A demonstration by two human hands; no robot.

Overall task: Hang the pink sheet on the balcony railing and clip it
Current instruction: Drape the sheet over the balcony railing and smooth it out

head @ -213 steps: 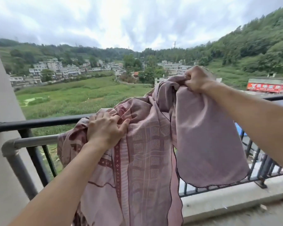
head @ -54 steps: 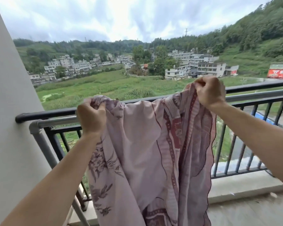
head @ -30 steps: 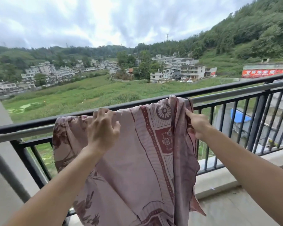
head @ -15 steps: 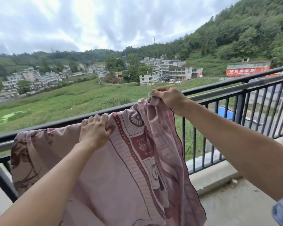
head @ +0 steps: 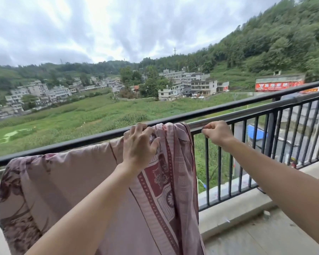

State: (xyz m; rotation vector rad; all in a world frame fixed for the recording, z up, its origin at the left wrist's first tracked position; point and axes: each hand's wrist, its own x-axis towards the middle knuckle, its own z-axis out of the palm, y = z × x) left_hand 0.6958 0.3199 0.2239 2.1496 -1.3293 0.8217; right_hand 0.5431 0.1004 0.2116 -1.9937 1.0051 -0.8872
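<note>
Pink sheet (head: 77, 184) lies draped over the balcony railing (head: 238, 115), upper edge running along the rail from lower left up to the right, bulk hanging inward toward the floor. Left hand (head: 139, 146) rests spread flat on the sheet at the rail, fingers apart, pinning it. Right hand (head: 217, 132), just beside the sheet's right edge, pinches something small and dark at the rail; possibly a clip, cannot tell. Step judged: hanging done, clipping beginning. Next move needs the clip seated over fabric and rail together.

Soft, even daylight comes from an overcast sky (head: 118, 30), leaving no hard shadows. The wide lens bends the railing (head: 228, 107) and tilts the edges.
</note>
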